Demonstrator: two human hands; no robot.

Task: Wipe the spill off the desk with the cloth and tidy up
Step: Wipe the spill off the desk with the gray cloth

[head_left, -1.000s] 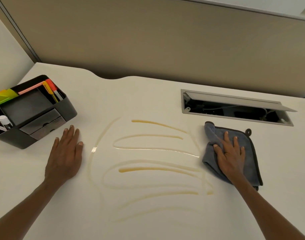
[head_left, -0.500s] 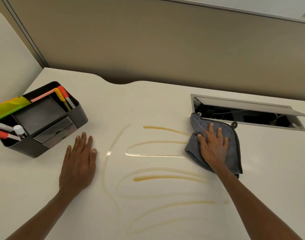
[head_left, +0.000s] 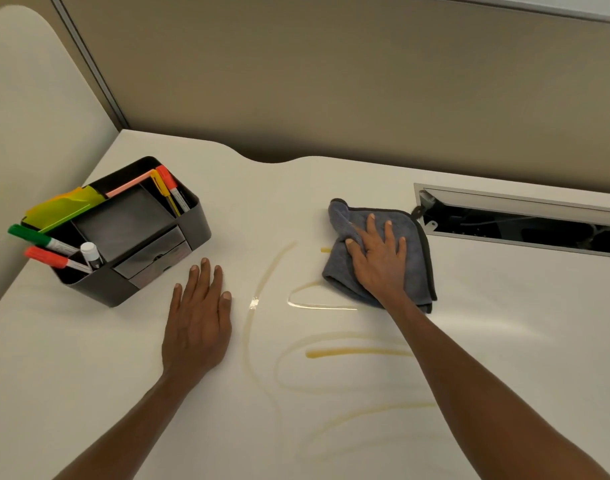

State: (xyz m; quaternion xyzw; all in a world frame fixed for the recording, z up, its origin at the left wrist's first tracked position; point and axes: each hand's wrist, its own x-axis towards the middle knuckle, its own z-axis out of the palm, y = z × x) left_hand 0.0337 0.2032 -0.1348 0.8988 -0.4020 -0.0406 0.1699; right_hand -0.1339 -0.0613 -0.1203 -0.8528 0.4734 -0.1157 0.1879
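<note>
Spill (head_left: 348, 353) streaks of amber liquid curl across the middle of the white desk (head_left: 504, 358). At far left sits a dark organizer (head_left: 137, 237) holding markers (head_left: 44, 239). Just right of it the left hand (head_left: 198, 323) lies flat, fingers together. Right of the streaks, the right hand (head_left: 379, 261) presses the gray cloth (head_left: 416, 265) down, fingers spread. An open cable hatch (head_left: 525, 221) lies far right.

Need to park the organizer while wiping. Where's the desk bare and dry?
Free: the strip right of the grey cloth, below the cable hatch, and the far desk between organizer and cloth. Crowded: the centre, streaked with spill, between left hand and right hand.
</note>
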